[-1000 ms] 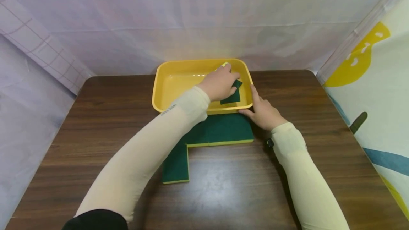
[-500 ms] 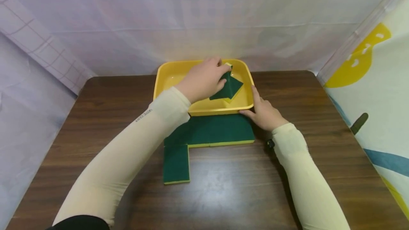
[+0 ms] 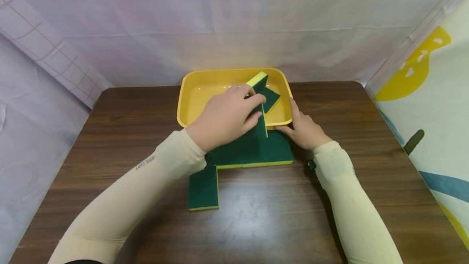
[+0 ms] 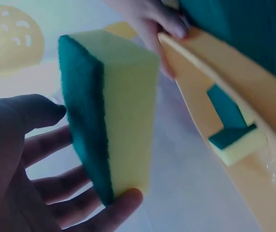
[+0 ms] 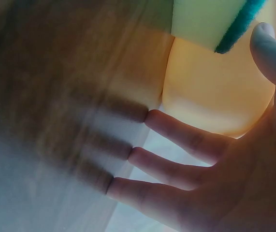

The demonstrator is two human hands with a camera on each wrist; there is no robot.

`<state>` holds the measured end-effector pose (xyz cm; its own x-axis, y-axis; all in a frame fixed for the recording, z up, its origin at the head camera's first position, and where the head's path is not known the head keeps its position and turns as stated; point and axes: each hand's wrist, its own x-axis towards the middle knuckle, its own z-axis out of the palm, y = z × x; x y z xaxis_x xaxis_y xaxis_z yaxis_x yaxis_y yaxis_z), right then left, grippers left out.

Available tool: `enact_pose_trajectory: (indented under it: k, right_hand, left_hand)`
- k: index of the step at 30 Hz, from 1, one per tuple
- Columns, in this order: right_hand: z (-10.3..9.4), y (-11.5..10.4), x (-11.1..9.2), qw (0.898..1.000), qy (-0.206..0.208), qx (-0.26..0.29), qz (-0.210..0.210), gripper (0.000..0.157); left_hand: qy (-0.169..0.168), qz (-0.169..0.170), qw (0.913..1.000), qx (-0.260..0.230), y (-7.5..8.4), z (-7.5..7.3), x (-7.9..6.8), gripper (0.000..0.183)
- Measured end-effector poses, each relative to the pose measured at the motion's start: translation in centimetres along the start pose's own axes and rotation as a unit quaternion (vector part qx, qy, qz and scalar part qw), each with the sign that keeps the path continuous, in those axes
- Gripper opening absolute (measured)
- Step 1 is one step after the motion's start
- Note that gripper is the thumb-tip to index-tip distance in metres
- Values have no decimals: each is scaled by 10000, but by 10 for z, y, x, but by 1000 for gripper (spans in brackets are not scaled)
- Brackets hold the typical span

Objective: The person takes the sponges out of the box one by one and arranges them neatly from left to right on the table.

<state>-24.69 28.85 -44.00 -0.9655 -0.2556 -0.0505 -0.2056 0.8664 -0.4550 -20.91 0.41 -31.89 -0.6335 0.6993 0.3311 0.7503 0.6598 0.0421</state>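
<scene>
My left hand (image 3: 229,115) grips a green-and-yellow scouring sponge (image 4: 128,111) over the front rim of the yellow tray (image 3: 199,97). The sponge is on edge, with the thumb at its green face in the left wrist view. Inside the tray, one sponge (image 3: 272,97) lies low at the right and another (image 3: 258,78) stands on edge, partly hidden by my left hand. My right hand (image 3: 304,129) rests at the tray's front right corner, thumb at the front and a finger along the side. Its other fingers (image 5: 152,193) are straight, tips on the table.
Green-topped sponges (image 3: 269,150) lie edge to edge in a row before the tray, partly covered by the left hand. One more sponge (image 3: 203,190) extends from the row's left end toward me. The brown wooden table (image 3: 256,215) meets a draped cloth (image 3: 146,52) behind.
My left hand has lifted a sponge from the tray and moved it toward me, over the front rim. The right hand has stayed at the corner.
</scene>
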Motion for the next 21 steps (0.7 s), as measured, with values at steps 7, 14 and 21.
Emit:
enact_pose_trajectory:
  k: [7, 14, 21]
  right_hand:
    - [-1, -2, 0, 10000, 70, 19, -18, 108]
    - [-2, -1, -1, 10000, 65, 19, -29, 108]
    - [0, 1, -1, 10000, 28, 38, -20, 109]
  left_hand:
    - [-162, 197, 9997, 44, 21, 1, -32, 49]
    - [-570, 315, 9976, -219, 40, 5, -57, 51]
    - [-1119, 349, 9928, -228, 49, 24, -77, 43]
